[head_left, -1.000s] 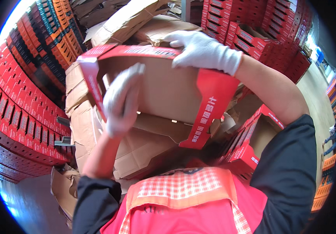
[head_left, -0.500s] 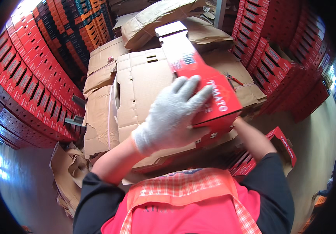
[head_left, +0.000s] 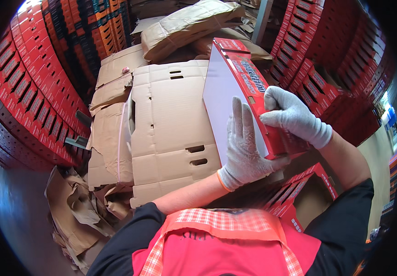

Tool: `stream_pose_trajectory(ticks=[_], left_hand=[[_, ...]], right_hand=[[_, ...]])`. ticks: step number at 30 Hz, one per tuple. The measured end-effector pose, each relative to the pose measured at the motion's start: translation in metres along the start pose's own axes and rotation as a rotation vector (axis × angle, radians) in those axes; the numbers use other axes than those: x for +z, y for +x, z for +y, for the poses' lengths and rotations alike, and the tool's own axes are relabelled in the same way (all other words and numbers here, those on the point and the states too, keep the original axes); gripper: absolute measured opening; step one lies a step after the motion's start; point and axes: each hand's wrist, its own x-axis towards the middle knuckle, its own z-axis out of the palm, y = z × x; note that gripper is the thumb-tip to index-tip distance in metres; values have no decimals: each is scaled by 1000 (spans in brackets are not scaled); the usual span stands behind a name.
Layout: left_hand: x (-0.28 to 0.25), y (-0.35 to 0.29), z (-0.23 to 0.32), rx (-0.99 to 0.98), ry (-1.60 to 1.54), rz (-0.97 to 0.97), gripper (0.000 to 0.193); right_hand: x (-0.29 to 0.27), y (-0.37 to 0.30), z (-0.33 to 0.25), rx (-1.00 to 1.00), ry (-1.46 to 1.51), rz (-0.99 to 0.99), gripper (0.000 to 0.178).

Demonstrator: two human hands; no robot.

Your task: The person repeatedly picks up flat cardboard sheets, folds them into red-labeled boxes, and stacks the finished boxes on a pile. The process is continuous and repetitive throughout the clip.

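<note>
A red cardboard box (head_left: 249,83) stands tilted on its side over the stack in front of me, its plain white face (head_left: 217,101) turned left. My left hand (head_left: 244,147), in a grey-white knit glove, presses against that white face. Its fingers are stretched out flat and its thumb reaches toward the box's near end. On the box's right, my right hand (head_left: 295,115), gloved alike, has its fingers curled at the red printed side. Left of the box lies a flat brown cardboard blank (head_left: 171,110) with slotted holes, on top of the stack.
Tall stacks of red boxes (head_left: 37,96) rise at left and more red boxes (head_left: 318,87) at right. Paper-wrapped bundles (head_left: 184,30) lie behind. Torn brown paper (head_left: 78,202) is low at left; another open red box (head_left: 309,198) sits low at right.
The box has turned onto its side, bringing its white face leftward. My left hand has moved from its top to that face; my right hand has come into view on its right side.
</note>
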Motion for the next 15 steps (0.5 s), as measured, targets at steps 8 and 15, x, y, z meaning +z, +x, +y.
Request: stream_pose_trajectory(ticks=[8,15], left_hand=[[3,-19,-1,-434,-430,-270,122],[-49,-19,-17,-113,-371,-133,105]], right_hand=[[32,46,8,-748,-709,30,13],[91,62,-48,-837,-357,-7,18]])
